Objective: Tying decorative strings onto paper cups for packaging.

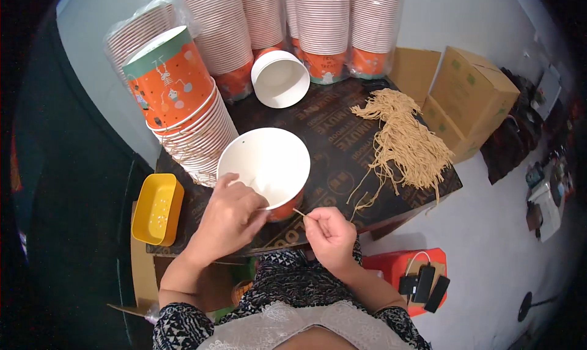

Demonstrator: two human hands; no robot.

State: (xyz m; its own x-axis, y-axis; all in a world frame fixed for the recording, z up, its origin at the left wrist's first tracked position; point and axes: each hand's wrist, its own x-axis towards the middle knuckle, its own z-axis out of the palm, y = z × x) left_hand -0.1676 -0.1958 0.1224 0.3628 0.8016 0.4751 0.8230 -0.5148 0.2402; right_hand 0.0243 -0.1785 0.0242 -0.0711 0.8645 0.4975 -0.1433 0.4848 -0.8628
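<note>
1. Nearest the lens: patterned sleeves and lap of the seated person, both forearms rising from the lower edge toward a dark work board (342,136).
2. Left hand (229,218) grips the near rim of a white-lined paper bucket (269,166) with an orange outside; fingers curl over the rim and clamp it. Bucket lies tilted on the board, mouth toward the camera.
3. Right hand (330,234) sits just beside the bucket's lower edge; thumb and forefinger are pinched shut on a short tan string (298,213), whose free tip points at the bucket wall.
4. Judgement: step in hand looks like threading a cord handle into the bucket. A small hole shows high on the inner wall; whether the tip has entered any hole cannot be told.
5. Next move calls for a steady bucket and a fine aim of the string tip at a hole.
6. Around: bundle of tan strings (403,139) to the right, stacks of buckets (202,124) behind, a yellow tray (158,208) at left.
</note>
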